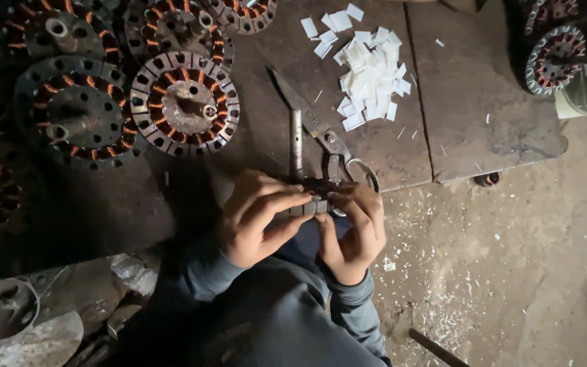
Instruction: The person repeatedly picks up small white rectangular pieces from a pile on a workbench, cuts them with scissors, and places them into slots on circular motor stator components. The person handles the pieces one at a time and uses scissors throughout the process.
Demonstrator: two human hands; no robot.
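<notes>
Copper windings glint from a cluster of round motor stators at ten o'clock on a dark, worn metal work surface, where a person in blue-grey sleeves bends over a small dark part held at the centre of the scene. Both hands meet on it: the left hand closes its fingers over the near end from eight o'clock, and the right hand pinches the other end from four o'clock, thumb and fingertips pressed together on the piece. What the part is cannot be told; it is mostly hidden by the fingers. Just beyond the hands, at twelve o'clock, lie large shears with blades shut, and a short metal rod beside them, neither one touched. Farther up, at one o'clock, sits a loose heap of cut white paper slips, with stray slivers scattered across the surface and down on the dusty floor at four o'clock. By the look of it, cutting is largely behind, judging by the heap and the idle shears, while several wound stators wait untouched at ten and eleven o'clock, and two more at two o'clock.
</notes>
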